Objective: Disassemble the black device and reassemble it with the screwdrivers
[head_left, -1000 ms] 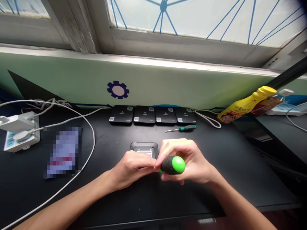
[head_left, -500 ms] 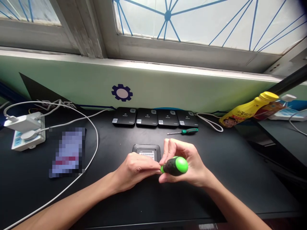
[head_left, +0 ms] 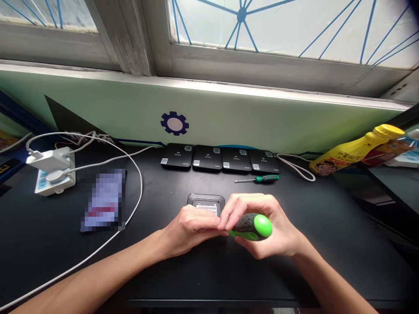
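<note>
My right hand (head_left: 276, 224) is closed around the black and bright-green handle of a screwdriver (head_left: 252, 226), whose round green end tilts toward me and to the right. Its shaft and tip are hidden. Beside it, my left hand (head_left: 191, 226) has its fingers pressed together, the fingertips meeting those of the right at the front of a small black box (head_left: 205, 203). That box lies on the desk with a white printed label facing up, and my hands cover its near part. What the left fingertips pinch, if anything, is hidden.
Several black boxes (head_left: 207, 159) stand in a row along the back panel. A smaller green-handled screwdriver (head_left: 266, 179) lies before them. To the left are a power strip (head_left: 55, 183), a blurred flat object (head_left: 104, 200) and a white cable (head_left: 139, 174); rightward, a yellow bottle (head_left: 353, 150).
The whole view has shifted, so things appear a little farther right. The screwdriver handle leans slightly more to the right, and my right hand has moved with it. My left hand stays at the box.
</note>
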### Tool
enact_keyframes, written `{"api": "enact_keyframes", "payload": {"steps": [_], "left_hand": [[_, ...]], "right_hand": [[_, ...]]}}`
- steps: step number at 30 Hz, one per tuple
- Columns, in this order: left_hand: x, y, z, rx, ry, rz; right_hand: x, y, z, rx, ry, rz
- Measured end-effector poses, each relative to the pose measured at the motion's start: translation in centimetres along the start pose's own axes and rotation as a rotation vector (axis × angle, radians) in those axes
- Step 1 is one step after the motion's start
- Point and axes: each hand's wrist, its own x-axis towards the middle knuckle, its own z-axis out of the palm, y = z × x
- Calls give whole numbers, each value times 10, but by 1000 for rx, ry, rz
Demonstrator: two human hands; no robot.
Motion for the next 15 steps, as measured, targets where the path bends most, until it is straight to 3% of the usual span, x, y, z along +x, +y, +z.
{"api": "enact_keyframes", "payload": {"steps": [8, 12, 15], "left_hand": [[0, 2, -2, -28, -8, -30], [0, 1, -2, -51, -18, -59], [1, 1, -2, -43, -14, -49]], "right_hand": [[3, 4, 4, -144, 177, -80], [-3, 7, 3, -13, 213, 65], [-4, 3, 0, 97, 167, 186]]}}
